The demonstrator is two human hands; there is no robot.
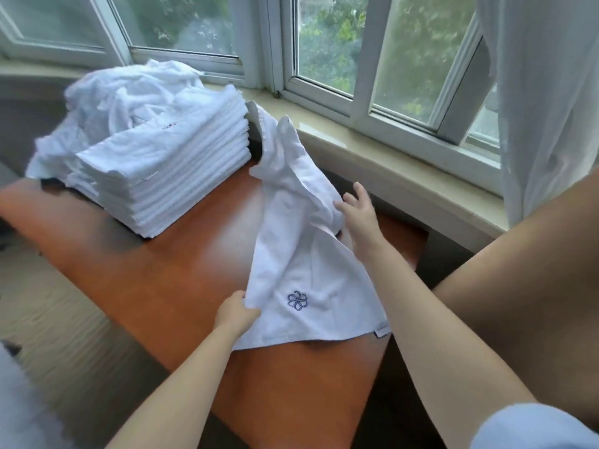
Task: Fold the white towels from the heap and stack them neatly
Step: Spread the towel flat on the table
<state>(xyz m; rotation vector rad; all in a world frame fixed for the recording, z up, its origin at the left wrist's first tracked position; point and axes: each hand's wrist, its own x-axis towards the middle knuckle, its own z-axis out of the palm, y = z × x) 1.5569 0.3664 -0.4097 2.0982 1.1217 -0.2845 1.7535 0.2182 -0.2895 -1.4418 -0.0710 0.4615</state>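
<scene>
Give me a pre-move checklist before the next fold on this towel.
1. Left hand pinches the towel edge: ok.
2. Right hand grips the towel: not ok, fingers spread against it.
3. Towel flat on the table: not ok, bunched and partly lifted.
4. Folded stack clear of the towel: ok.
5. Heap stable behind the stack: cannot tell.
</scene>
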